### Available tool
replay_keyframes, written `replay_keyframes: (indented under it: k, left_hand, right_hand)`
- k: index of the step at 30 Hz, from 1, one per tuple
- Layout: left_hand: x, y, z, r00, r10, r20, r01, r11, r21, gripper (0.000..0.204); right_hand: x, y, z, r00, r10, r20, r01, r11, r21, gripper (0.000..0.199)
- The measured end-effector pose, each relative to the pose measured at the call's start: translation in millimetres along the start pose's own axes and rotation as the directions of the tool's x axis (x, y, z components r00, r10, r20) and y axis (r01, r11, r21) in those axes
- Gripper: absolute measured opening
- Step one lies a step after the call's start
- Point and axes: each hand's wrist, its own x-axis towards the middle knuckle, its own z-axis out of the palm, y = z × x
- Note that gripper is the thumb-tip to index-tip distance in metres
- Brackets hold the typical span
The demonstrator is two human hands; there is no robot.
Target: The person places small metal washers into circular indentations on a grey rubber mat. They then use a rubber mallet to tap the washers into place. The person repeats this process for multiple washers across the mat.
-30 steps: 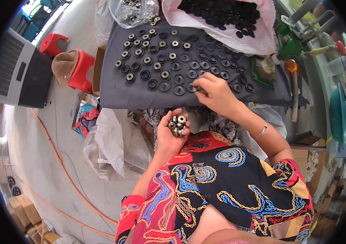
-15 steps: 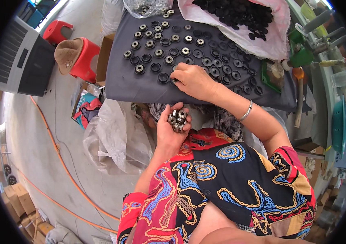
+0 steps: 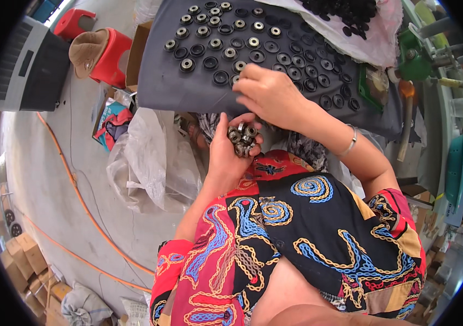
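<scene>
My left hand [image 3: 225, 155] is cupped at the table's front edge, fingers curled around a small heap of metal ball bearings [image 3: 244, 139]. Just above it, over the near part of the dark grey cloth [image 3: 160, 89], is my right hand [image 3: 275, 100]. Its fingers are bent and slightly apart, and I see nothing between them. Close to its fingertips a bearing [image 3: 235, 80] sits on the cloth. Rows of round black plastic caps [image 3: 221, 77] cover the cloth; several at the left and middle have a bearing [image 3: 229, 53] set in them, while those at the right hold none.
A white sack [image 3: 383, 43] of black caps [image 3: 345, 13] lies at the back right, beside a green tray [image 3: 370, 89] and a hammer [image 3: 405, 108]. To the left stand a red stool [image 3: 113, 60] with a hat [image 3: 88, 51] and a grey cooler [image 3: 41, 70]. An orange hose [image 3: 79, 190] crosses the floor.
My right hand has drawn back from the caps toward my left hand, and its fingers have loosened. The left hand still holds the bearings. The view has shifted slightly.
</scene>
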Motion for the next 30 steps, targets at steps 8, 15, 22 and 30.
replay_keyframes:
  k: [8,15,22,30]
  left_hand:
    - [3,-12,1,0.997,-0.066,-0.026,0.067,0.996,0.057,0.036]
    - [1,-21,8,0.992,-0.122,0.037,0.116,0.985,0.127,0.029]
    - [4,-26,10,0.995,-0.094,0.022,0.092,0.992,0.091,0.026]
    - [7,-26,10,0.998,-0.044,-0.032,0.049,0.985,0.165,0.030]
  right_hand:
    - [-42,-18,-7,0.963,-0.110,0.247,0.090,0.992,0.093,0.013]
    - [-59,-9,-1,0.989,0.042,0.144,-0.064,0.986,0.154,0.010]
    - [-66,-8,-5,0.972,0.231,0.039,-0.230,0.909,0.348,0.012]
    - [-66,-12,-2,0.990,0.144,-0.013,-0.141,0.982,0.125,0.014]
